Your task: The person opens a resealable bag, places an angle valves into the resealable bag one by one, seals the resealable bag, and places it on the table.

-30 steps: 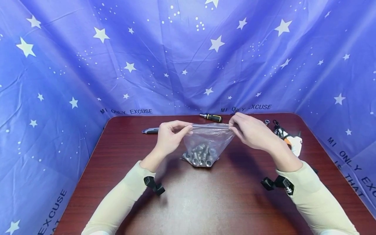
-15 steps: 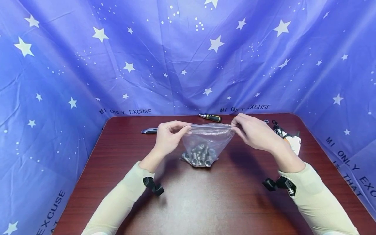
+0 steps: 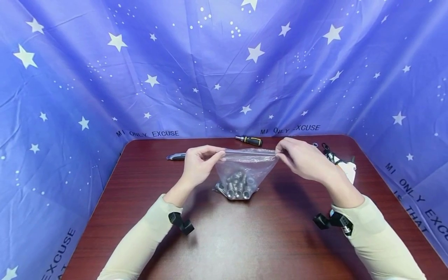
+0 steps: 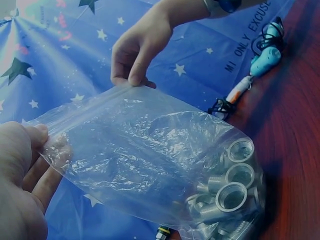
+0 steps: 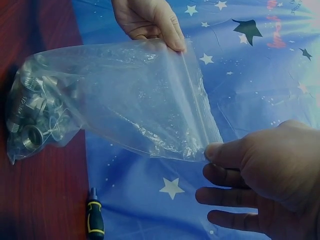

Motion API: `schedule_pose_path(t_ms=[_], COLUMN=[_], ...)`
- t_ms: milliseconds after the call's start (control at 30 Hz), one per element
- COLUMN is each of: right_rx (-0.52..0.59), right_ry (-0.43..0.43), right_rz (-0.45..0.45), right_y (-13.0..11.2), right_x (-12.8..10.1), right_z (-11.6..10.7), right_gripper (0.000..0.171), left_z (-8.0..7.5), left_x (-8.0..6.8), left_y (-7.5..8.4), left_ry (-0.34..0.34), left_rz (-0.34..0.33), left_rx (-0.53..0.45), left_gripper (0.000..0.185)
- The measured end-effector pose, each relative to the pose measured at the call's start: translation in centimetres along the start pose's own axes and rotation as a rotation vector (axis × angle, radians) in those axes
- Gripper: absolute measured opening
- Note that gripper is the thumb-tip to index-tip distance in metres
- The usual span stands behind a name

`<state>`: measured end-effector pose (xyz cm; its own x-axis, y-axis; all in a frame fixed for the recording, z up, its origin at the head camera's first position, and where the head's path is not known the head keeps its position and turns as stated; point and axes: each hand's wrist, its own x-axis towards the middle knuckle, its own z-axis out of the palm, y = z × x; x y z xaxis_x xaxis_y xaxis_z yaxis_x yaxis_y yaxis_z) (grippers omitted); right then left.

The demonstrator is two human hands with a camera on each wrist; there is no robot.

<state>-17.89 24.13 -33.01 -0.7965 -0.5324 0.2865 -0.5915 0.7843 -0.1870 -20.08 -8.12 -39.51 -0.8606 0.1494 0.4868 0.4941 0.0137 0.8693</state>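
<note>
A clear zip bag (image 3: 245, 165) stands on the dark red table (image 3: 227, 241) with several short metal sleeves (image 3: 237, 186) heaped in its bottom. My left hand (image 3: 201, 161) pinches the bag's top left corner and my right hand (image 3: 301, 157) pinches the top right corner, stretching the seal strip between them. In the left wrist view the bag (image 4: 150, 155) spreads from my left hand (image 4: 25, 175) to my right hand (image 4: 137, 50), the sleeves (image 4: 230, 195) at its lower right. In the right wrist view my right hand (image 5: 260, 175) grips the bag (image 5: 125, 100) at its corner, opposite my left hand (image 5: 150, 20).
A black-and-yellow screwdriver (image 3: 249, 140) lies at the table's back edge, and a grey utility knife (image 3: 176, 156) at the back left. A white-and-orange tool with a black cord (image 3: 341, 163) lies at the back right. A blue starred cloth (image 3: 224, 66) surrounds the table.
Both hands still hold the bag by its top corners. The right hand has shifted slightly right, pulling the bag's top edge a little tauter.
</note>
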Motion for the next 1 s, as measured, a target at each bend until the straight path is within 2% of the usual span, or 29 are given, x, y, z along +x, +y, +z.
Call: schedule_pose_path(t_ms=[133, 200, 267, 367, 467, 533, 700, 867, 1000], right_rx=[0.045, 0.074, 0.097, 0.109, 0.120, 0.132, 0.167, 0.193, 0.231], right_ry=[0.046, 0.087, 0.128, 0.186, 0.220, 0.232, 0.244, 0.287, 0.315], right_rz=[-0.033, -0.060, -0.086, -0.098, -0.086, -0.075, -0.049, -0.046, -0.040], right_y=[0.1, 0.1, 0.3, 0.4, 0.4, 0.3, 0.0, 0.0, 0.0], right_x=[0.1, 0.2, 0.3, 0.2, 0.3, 0.4, 0.5, 0.6, 0.6], right_z=[0.3, 0.6, 0.9, 1.1, 1.2, 1.4, 1.7, 1.9, 2.4], right_gripper=[0.003, 0.003, 0.007, 0.012, 0.012, 0.011, 0.010, 0.012, 0.014], left_z=[-0.2, -0.5, -0.8, -1.0, -0.6, -0.4, -0.2, -0.1, 0.0], left_x=[-0.2, -0.4, -0.8, -1.5, -2.2, -2.6, -3.1, -3.2, -3.1], left_y=[-0.1, -0.4, -0.8, -1.9, -3.2, -3.9, -4.6, -4.9, -5.0], left_ry=[0.002, -0.032, -0.103, -0.250, -0.340, -0.347, -0.283, -0.249, -0.228], left_rz=[-0.016, -0.052, -0.090, -0.129, -0.137, -0.145, -0.157, -0.182, -0.160], left_rx=[-0.041, -0.057, -0.048, 0.012, 0.100, 0.161, 0.253, 0.245, 0.230], left_gripper=[0.013, 0.020, 0.033, 0.051, 0.045, 0.035, 0.022, 0.015, 0.013])
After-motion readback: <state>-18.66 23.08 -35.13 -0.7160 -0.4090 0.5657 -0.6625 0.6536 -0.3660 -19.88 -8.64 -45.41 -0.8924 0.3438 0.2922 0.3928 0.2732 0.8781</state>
